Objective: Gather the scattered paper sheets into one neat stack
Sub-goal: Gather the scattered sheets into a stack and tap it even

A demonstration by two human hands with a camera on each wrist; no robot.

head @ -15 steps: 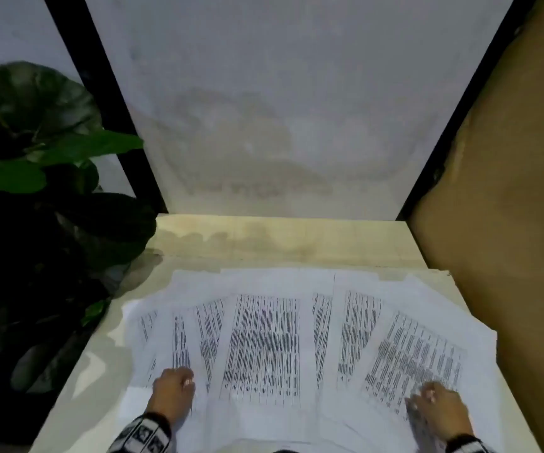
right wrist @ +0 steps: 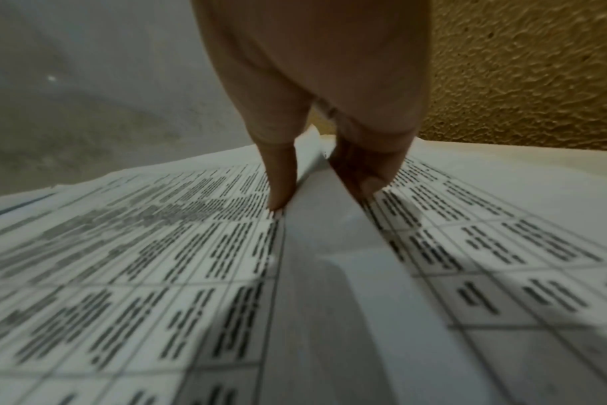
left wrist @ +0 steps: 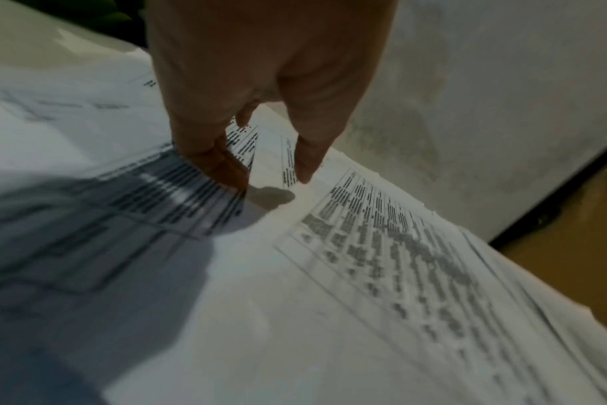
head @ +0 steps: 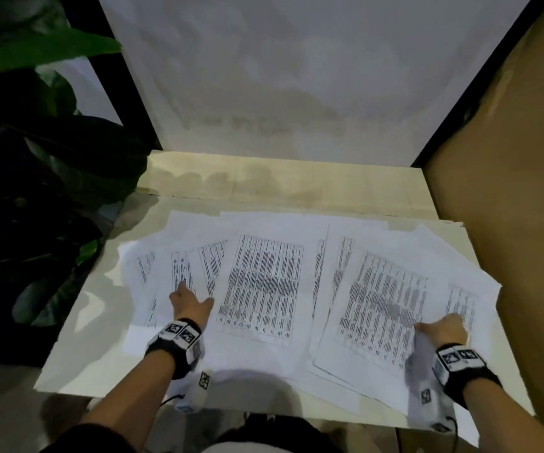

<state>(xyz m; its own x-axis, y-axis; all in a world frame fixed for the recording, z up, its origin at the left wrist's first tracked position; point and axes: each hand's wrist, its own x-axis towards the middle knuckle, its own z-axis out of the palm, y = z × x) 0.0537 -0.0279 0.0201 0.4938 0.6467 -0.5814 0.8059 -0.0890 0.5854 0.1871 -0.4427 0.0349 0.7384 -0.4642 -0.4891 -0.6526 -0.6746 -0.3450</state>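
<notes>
Several printed paper sheets (head: 265, 286) lie fanned and overlapping across a pale table (head: 77, 351). My left hand (head: 188, 299) lies on the left sheets (left wrist: 177, 202) with its fingers stretched out and its fingertips (left wrist: 226, 170) pressing down. My right hand (head: 443, 326) is on the right-hand sheets (head: 385, 305). There the raised edge of a sheet (right wrist: 316, 224) stands up between my thumb (right wrist: 278, 186) and fingers (right wrist: 364, 175), which pinch it. The right hand's palm side is hidden.
A white back wall (head: 280, 76) closes off the far side of the table. A brown textured panel (head: 509, 191) runs along the right edge, close to the outermost sheets. A dark leafy plant (head: 41, 165) crowds the left side. Bare tabletop (head: 264, 178) shows behind the papers.
The head view has tilted, so both forearms now show. Both hands sit slightly farther up the sheets. A sheet edge has lifted at the right hand.
</notes>
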